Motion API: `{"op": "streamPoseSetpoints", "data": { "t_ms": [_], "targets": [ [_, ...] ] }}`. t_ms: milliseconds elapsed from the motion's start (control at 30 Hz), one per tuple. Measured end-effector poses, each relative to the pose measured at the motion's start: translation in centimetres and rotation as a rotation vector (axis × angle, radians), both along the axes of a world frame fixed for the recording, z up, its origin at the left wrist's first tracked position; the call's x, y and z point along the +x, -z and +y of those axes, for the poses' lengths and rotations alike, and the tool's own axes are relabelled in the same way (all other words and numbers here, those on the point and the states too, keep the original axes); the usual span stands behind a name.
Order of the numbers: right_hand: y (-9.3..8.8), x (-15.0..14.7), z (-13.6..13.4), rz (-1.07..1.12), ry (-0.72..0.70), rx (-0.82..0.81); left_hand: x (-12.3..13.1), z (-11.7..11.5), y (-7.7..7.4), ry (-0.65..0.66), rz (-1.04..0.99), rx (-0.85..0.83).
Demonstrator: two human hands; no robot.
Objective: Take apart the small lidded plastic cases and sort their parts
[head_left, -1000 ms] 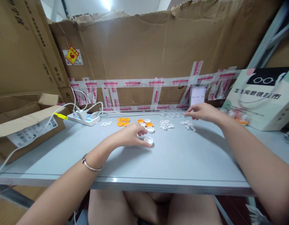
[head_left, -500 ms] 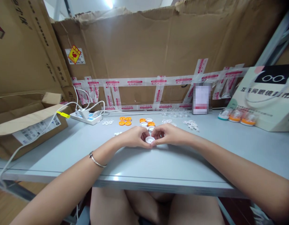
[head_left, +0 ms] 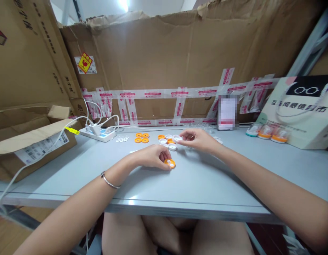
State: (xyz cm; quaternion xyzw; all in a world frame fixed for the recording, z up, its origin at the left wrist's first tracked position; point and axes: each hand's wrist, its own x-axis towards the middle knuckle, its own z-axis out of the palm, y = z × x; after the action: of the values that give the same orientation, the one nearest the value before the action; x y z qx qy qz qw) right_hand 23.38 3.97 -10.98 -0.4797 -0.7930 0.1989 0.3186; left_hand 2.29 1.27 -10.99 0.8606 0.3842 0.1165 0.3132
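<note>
My left hand (head_left: pixel 156 157) pinches an orange round cap (head_left: pixel 169 163) by its edge, low over the table; small white parts show inside it. Farther back, my right hand (head_left: pixel 194 139) has thumb and fingers closed on a white round cap (head_left: pixel 176 138). That cap is at the right side of a cluster of orange and white round caps, among them a white one (head_left: pixel 171 146) and an orange one (head_left: pixel 161 137). Left of the cluster lie several orange caps (head_left: pixel 141 138) side by side. Small white pieces (head_left: pixel 122 139) are scattered beyond them.
A power strip (head_left: pixel 100 134) with cables and an open carton (head_left: pixel 31 141) stand at the left. Clear plastic parts (head_left: pixel 198 126) and a phone-like screen (head_left: pixel 227 112) are at the back. On the right are several domed containers (head_left: pixel 265 131) and a paper bag (head_left: pixel 299 113).
My right hand has left my left hand and gone back and right, now with a white cap. Where the white cap was between both hands, the orange cap shows in my left hand.
</note>
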Motion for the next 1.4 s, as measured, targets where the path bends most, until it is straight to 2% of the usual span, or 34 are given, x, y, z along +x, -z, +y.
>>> {"op": "streamPoseSetpoints", "data": {
  "t_ms": [100, 200, 300, 467, 667, 767, 833, 900, 967, 1100, 1267, 1400],
  "targets": [
    [0.8, 0.2, 2.0, -0.077, 0.138, 0.053, -0.1, 0.0, 0.0, 0.008, -0.004, -0.003],
    [0.9, -0.4, 4.2, -0.215, 0.189, 0.117, -0.1, -0.1, -0.1, 0.008, 0.005, 0.004],
    [0.3, -1.3, 5.8, -0.309, 0.185, 0.13, 0.0, -0.1, -0.2, 0.007, 0.012, 0.016],
    [-0.2, -2.6, 6.5, -0.395, 0.103, 0.034, -0.1, -0.2, -0.3, 0.017, 0.015, 0.017],
    [0.2, -2.9, 6.8, -0.359, 0.112, -0.011, -0.1, -0.2, -0.3, 0.026, 0.02, 0.034],
    [-0.4, -2.8, 6.0, -0.283, 0.129, 0.016, -0.1, -0.2, -0.3, 0.031, 0.027, 0.042],
    [-1.0, -2.7, 4.5, -0.225, 0.106, 0.018, -0.1, -0.2, -0.3, 0.029, 0.034, 0.05],
    [-1.5, -2.5, 2.4, -0.186, 0.016, -0.03, -0.2, -0.2, -0.4, 0.033, 0.036, 0.053],
    [-1.8, -2.1, 0.2, -0.184, -0.131, -0.121, -0.2, -0.2, -0.5, 0.042, 0.036, 0.051],
    [-0.8, -1.5, -2.8, -0.208, -0.305, -0.24, -0.6, 0.0, -1.1, 0.043, 0.049, 0.066],
    [1.0, -2.3, -3.2, -0.157, -0.323, -0.242, -0.7, 0.1, -1.6, 0.098, -0.005, 0.163],
    [1.5, -2.8, -2.8, -0.1, -0.355, -0.247, -0.4, 0.3, -1.2, 0.127, 0.024, 0.234]
  ]
}}
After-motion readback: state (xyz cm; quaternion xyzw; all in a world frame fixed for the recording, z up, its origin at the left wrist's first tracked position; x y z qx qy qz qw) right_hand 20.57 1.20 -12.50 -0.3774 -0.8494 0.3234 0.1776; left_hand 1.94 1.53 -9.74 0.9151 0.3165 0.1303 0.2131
